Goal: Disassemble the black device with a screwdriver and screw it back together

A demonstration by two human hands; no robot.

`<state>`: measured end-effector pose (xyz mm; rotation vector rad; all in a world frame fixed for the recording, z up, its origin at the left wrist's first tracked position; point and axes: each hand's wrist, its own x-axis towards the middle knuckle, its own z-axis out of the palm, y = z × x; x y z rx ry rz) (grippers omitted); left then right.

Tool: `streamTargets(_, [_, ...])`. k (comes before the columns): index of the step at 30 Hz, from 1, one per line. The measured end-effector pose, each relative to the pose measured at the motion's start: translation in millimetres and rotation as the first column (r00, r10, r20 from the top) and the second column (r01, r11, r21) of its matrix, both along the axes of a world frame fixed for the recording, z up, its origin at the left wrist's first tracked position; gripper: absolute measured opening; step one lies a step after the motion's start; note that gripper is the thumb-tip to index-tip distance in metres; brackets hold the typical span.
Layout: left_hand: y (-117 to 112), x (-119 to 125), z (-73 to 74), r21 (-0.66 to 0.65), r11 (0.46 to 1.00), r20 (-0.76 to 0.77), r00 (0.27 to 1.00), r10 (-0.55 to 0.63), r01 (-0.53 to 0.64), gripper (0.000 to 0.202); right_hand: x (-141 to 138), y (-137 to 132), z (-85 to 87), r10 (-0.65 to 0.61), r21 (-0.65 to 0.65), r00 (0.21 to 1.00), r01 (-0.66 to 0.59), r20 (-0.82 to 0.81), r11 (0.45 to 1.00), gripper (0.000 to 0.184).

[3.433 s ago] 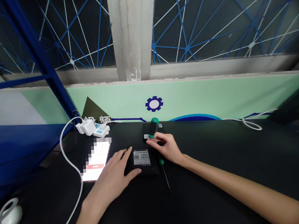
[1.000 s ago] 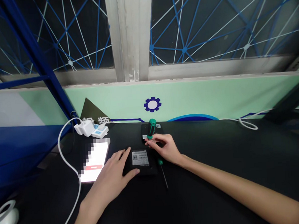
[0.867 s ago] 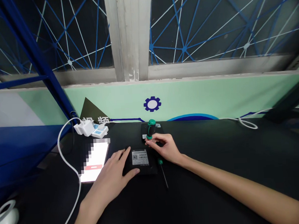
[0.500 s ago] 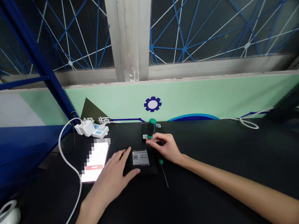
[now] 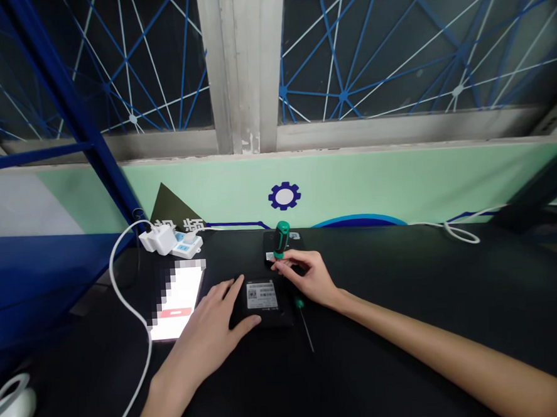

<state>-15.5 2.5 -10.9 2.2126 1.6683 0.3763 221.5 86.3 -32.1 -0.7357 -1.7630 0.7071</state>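
Observation:
My left hand (image 5: 205, 326) lies flat with spread fingers on a black rectangular device (image 5: 266, 313), whose white barcode label (image 5: 262, 294) faces up. My right hand (image 5: 308, 277) pinches the lower end of an upright screwdriver with a green and black handle (image 5: 281, 240). Its tip stands on a second black device (image 5: 281, 246) behind the first, and my fingers hide the tip. A thin screwdriver with a green end (image 5: 304, 326) lies on the tabletop, just right of the labelled device and under my right wrist.
A phone with a blurred, lit screen (image 5: 175, 303) lies left of my left hand. Behind it are a white charger (image 5: 163, 239) and a small white power meter (image 5: 186, 244). A white cable loops along the left, and a white mouse (image 5: 12, 410) sits at the lower left.
The upright screwdriver's handle has tilted slightly between frames, with my right hand still at it. My left hand has stayed on the labelled device. The view has shifted only a little.

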Motion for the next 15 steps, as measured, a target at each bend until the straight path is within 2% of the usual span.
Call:
streamTargets(8, [-0.1, 0.2, -1.7, 0.041, 0.999, 0.008, 1.0, -0.003, 0.003, 0.073, -1.1, 0.7, 0.1, -0.021, 0.01, 1.0, 0.021, -0.014, 1.0, 0.013])
streamTargets(15, [-0.5, 0.4, -0.1, -0.002, 1.0, 0.001, 1.0, 0.008, -0.008, 0.074, -1.6, 1.3, -1.8, -0.051, 0.001, 0.998, 0.051, -0.022, 0.999, 0.014])
